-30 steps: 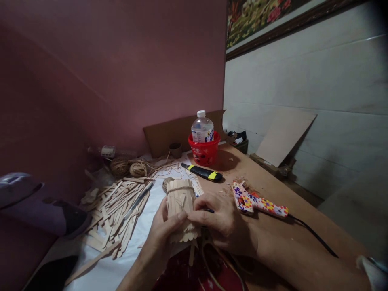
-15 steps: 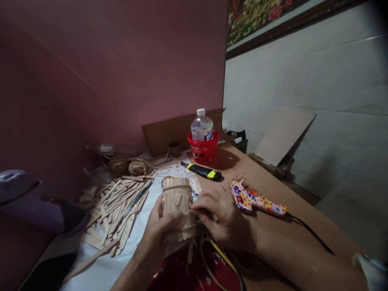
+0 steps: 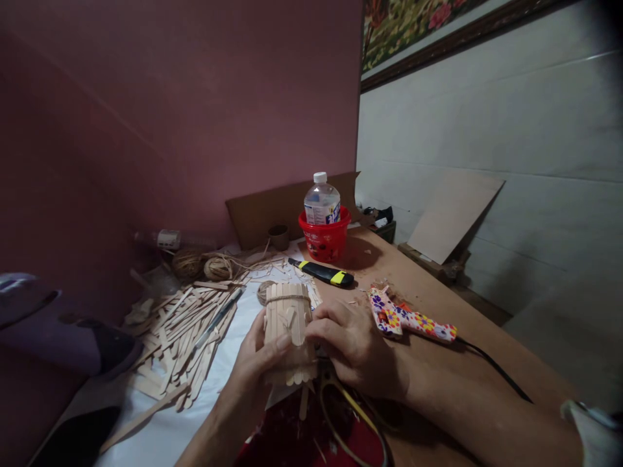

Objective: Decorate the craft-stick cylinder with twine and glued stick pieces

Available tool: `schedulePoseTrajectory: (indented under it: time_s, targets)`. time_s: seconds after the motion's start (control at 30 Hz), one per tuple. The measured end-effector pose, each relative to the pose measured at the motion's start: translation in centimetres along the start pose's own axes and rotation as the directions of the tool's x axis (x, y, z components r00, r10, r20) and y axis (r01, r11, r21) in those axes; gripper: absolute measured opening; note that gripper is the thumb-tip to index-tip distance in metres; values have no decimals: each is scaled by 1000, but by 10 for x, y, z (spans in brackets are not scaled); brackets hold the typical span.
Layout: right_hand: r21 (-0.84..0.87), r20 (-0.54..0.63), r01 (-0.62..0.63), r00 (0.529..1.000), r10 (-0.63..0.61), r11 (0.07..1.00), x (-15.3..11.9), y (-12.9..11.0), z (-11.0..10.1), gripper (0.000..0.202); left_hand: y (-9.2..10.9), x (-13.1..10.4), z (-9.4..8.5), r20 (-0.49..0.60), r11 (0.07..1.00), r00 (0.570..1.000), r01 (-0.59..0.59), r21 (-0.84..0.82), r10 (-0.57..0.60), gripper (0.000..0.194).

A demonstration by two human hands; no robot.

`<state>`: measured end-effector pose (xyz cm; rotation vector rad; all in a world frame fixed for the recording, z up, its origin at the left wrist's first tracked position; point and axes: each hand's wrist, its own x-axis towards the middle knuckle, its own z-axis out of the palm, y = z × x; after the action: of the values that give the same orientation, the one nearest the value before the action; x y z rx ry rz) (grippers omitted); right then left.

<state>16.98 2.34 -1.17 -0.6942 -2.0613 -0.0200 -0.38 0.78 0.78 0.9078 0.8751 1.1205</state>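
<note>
A small cylinder of upright wooden sticks, with twine round its upper part, is held above the table's front. My left hand wraps round its left side, the thumb lying across the front. At its right side my right hand has fingers bent and pressed together against the sticks; whether they pinch something small is hidden. Small wood pieces sit on the cylinder's front. Just behind its upper left is a ball of twine. Below the hands lie yellow-handled scissors.
Loose sticks spread over white paper at left, near two twine balls. Behind are a black-yellow cutter and a red bowl holding a bottle. A flowered glue gun with a cord lies right.
The cylinder has turned slightly in my left hand and stands a little more upright. My right hand stays at its right side. The whole view has shifted slightly.
</note>
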Motion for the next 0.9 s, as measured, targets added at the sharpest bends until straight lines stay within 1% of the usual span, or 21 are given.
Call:
schedulePoseTrajectory:
  time_s: [0.1, 0.23, 0.33, 0.47, 0.57, 0.67, 0.8, 0.9]
  targets:
    - [-42, 6, 14, 1000, -14, 999, -2, 0, 0, 21, -1, 0, 0, 0, 1000, 1000, 6, 12, -6, 57]
    - [-29, 15, 24, 1000, -24, 999, -2, 0, 1, 19, -3, 1, 1, -27, 999, 1000, 13, 42, -12, 65]
    - [-10, 24, 19, 1000, -19, 1000, -2, 0, 2, 19, -4, 1, 1, -64, 997, 998, -2, 77, 7, 70]
    - [24, -12, 38, 999, -38, 999, -3, -1, 3, 18, -7, 4, -4, -118, 994, 992, -19, 109, 32, 87]
    - [49, -57, 35, 998, -33, 998, -3, 0, 4, 21, -9, 5, -8, -119, 993, 992, -15, 115, 29, 97]
    - [87, -92, 9, 996, -1, 996, -3, -1, 3, 19, -9, 5, -10, -104, 994, 994, -15, 111, 27, 95]
    - [87, -80, -26, 996, 33, 996, -3, -1, 3, 17, -9, 5, -10, -89, 994, 996, -8, 113, 18, 95]
    - [88, -72, -24, 997, 31, 996, -3, -1, 3, 16, -11, 6, -11, -93, 994, 995, -13, 106, 23, 96]
